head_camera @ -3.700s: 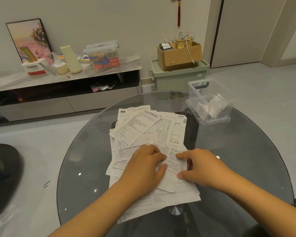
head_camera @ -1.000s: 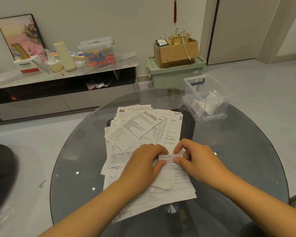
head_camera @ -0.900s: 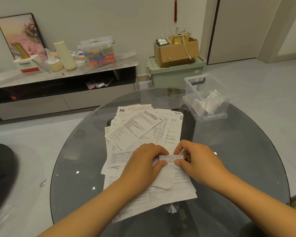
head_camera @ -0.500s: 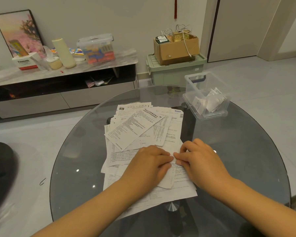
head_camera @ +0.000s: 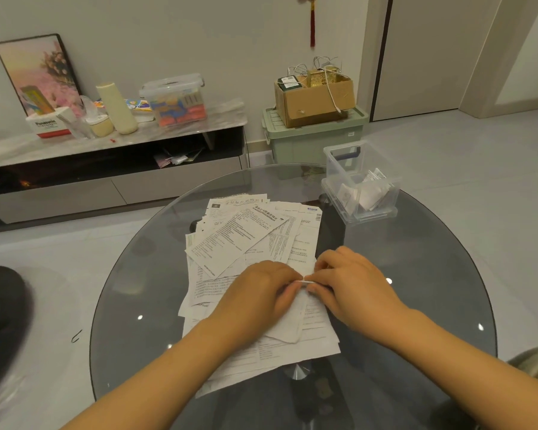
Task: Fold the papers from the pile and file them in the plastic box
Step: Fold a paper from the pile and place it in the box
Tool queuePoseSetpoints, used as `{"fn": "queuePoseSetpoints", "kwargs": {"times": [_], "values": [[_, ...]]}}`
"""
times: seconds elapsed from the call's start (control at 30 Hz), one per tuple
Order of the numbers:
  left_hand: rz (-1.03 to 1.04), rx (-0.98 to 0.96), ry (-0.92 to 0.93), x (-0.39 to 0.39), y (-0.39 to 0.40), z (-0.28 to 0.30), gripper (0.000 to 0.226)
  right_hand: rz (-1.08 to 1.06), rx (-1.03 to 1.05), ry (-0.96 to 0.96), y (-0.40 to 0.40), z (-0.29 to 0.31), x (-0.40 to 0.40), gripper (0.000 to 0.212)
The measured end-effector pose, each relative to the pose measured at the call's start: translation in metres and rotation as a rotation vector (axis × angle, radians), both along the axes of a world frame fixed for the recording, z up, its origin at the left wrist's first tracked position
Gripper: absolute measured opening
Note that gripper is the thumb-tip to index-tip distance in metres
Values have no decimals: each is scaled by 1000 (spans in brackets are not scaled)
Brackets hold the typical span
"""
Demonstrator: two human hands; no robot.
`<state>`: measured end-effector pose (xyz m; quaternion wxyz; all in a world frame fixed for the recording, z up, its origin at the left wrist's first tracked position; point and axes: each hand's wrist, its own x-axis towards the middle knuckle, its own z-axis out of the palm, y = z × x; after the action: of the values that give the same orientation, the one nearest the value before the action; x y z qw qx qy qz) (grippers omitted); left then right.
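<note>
Two hands are meeting at the centre of the frame over a small folded paper [head_camera: 303, 282]: the left hand [head_camera: 261, 293] and the right hand [head_camera: 351, 283] are both pinching its thin edge between curled fingertips. It is sitting on top of the pile of papers [head_camera: 246, 240] spreading across the middle of the round glass table [head_camera: 416, 290]. Toward the upper right, the clear plastic box [head_camera: 359, 184] is standing on the table's far edge, holding several folded papers.
</note>
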<state>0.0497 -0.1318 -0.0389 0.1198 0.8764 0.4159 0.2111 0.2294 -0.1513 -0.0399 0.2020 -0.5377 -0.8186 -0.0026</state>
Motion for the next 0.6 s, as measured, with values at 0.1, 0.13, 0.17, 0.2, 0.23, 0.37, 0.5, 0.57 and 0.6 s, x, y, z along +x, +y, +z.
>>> {"fn": "queuePoseSetpoints", "kwargs": {"times": [0.1,0.13,0.17,0.2,0.23,0.37,0.5,0.57,0.6], "values": [[136,-108,-170,8,2,14,13,-17,-24,118,6,14,4,24],[174,-153,-234,10,4,18,11,-27,-54,147,8,19,7,21],[202,-198,-285,12,7,23,11,-32,-76,188,11,25,10,17],[219,-236,-321,14,11,26,11,-39,-89,232,11,29,12,14],[225,-266,-338,17,15,31,11,-60,-99,266,13,32,15,12],[204,-279,-270,30,30,44,12,-138,-153,322,19,41,23,5],[184,-320,-230,44,45,56,14,-208,-178,394,29,50,33,5],[160,-339,-219,53,55,63,14,-238,-175,416,33,55,40,5],[151,-344,-218,56,57,64,14,-248,-176,423,33,56,42,4]]}}
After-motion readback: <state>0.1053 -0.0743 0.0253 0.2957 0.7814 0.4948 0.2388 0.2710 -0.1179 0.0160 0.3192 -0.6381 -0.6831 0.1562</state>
